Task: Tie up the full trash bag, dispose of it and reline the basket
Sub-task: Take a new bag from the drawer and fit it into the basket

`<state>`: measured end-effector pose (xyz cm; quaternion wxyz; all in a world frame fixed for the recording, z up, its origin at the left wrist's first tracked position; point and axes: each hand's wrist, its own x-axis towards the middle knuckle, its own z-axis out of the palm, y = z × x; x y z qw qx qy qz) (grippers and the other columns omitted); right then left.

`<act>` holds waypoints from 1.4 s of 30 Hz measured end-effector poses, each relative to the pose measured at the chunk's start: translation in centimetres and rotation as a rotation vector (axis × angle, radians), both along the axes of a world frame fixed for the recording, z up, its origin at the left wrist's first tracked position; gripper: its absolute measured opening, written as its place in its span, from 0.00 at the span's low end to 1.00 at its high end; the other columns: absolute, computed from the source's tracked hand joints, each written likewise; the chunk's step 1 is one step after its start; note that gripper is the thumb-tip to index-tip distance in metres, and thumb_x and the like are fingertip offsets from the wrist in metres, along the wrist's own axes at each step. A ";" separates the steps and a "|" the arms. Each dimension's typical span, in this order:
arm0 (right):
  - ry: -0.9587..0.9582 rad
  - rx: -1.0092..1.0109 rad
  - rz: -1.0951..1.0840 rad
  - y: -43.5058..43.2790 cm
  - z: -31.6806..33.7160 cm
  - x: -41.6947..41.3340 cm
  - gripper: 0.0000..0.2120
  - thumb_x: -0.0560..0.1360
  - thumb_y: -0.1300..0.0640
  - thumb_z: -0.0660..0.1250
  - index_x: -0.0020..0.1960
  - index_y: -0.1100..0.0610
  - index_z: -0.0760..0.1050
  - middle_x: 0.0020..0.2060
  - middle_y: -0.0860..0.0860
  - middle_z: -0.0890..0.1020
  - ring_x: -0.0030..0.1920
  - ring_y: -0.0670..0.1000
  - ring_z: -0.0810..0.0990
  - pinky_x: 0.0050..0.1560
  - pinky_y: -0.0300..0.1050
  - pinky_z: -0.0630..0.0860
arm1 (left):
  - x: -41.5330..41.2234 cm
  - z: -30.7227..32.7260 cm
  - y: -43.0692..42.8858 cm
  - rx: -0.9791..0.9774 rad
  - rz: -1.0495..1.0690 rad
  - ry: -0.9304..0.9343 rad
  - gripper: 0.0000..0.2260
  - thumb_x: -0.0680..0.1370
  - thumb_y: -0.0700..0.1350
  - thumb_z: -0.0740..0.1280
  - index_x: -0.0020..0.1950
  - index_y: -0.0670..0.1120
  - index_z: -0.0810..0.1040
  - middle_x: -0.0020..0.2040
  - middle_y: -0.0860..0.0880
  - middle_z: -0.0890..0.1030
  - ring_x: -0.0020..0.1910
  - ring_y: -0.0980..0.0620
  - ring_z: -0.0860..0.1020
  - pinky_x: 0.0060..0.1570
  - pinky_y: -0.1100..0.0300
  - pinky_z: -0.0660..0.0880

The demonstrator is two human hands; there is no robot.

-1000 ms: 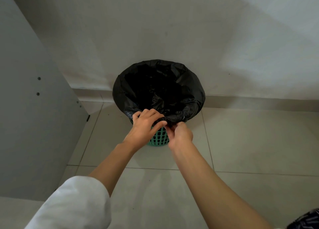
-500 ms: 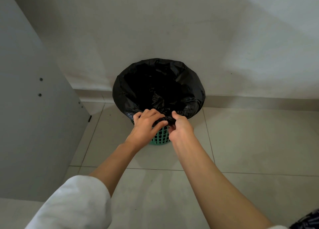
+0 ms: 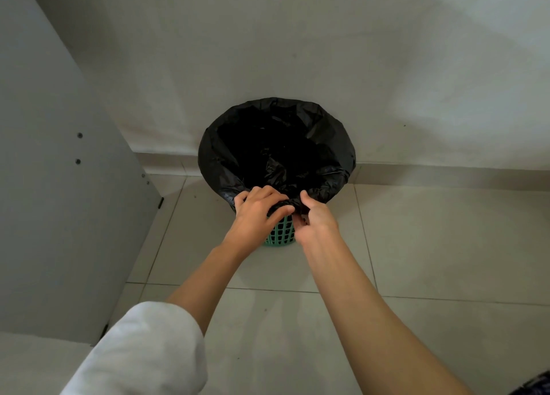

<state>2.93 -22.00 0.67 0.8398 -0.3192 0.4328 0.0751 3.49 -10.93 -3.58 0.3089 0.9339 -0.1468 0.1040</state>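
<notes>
A black trash bag (image 3: 327,144) lines a small green lattice basket (image 3: 281,234) that stands on the floor against the wall. The bag's mouth is spread wide over the rim and its inside is dark. My left hand (image 3: 256,213) grips the folded bag edge at the near rim, fingers curled over it. My right hand (image 3: 315,220) pinches the same edge just to the right, thumb on top. Most of the basket is hidden under the bag and my hands.
A grey cabinet panel (image 3: 59,186) stands close on the left. The white wall (image 3: 297,52) rises right behind the basket. Pale floor tiles (image 3: 431,240) stretch to the right and toward me.
My right thumb has come up over the bag's near edge. Both hands stay at the near rim, and the bag has hardly moved.
</notes>
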 end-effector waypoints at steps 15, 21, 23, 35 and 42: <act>-0.051 -0.027 0.038 -0.5 -0.3 1.2 0.09 0.74 0.65 0.68 0.54 0.64 0.75 0.54 0.60 0.80 0.48 0.57 0.80 0.36 0.43 0.76 | -0.3 -0.4 -1.2 0.055 0.084 -0.065 0.15 0.78 0.55 0.62 0.59 0.49 0.79 0.52 0.54 0.78 0.55 0.54 0.72 0.55 0.63 0.51; -0.059 -0.330 -0.102 -1.5 -1.1 0.5 0.09 0.70 0.67 0.73 0.47 0.69 0.77 0.45 0.60 0.82 0.42 0.55 0.81 0.40 0.45 0.79 | -1.4 0.1 -3.4 0.108 0.125 -0.066 0.17 0.78 0.55 0.62 0.60 0.47 0.78 0.52 0.51 0.80 0.53 0.51 0.76 0.54 0.62 0.58; -0.093 -0.462 -0.109 -2.2 -1.1 1.4 0.08 0.71 0.66 0.71 0.49 0.64 0.76 0.48 0.59 0.82 0.47 0.56 0.81 0.50 0.48 0.79 | -1.8 0.9 -2.4 0.198 0.024 -0.144 0.20 0.78 0.57 0.59 0.60 0.46 0.78 0.53 0.50 0.81 0.53 0.49 0.78 0.55 0.58 0.64; -0.573 -1.154 0.281 -0.7 -2.9 -0.3 0.14 0.74 0.55 0.69 0.60 0.50 0.76 0.70 0.53 0.62 0.70 0.50 0.63 0.63 0.36 0.60 | -2.0 -0.6 3.2 0.410 0.098 -0.414 0.14 0.79 0.49 0.59 0.54 0.44 0.81 0.46 0.50 0.83 0.45 0.48 0.81 0.51 0.56 0.67; -0.538 -1.007 0.119 -3.2 -3.5 -0.2 0.27 0.74 0.55 0.69 0.70 0.44 0.63 0.67 0.51 0.67 0.64 0.50 0.71 0.65 0.49 0.71 | -3.7 -0.4 -1.5 0.298 0.233 -0.340 0.19 0.77 0.59 0.60 0.61 0.52 0.78 0.58 0.55 0.79 0.62 0.54 0.75 0.65 0.47 0.59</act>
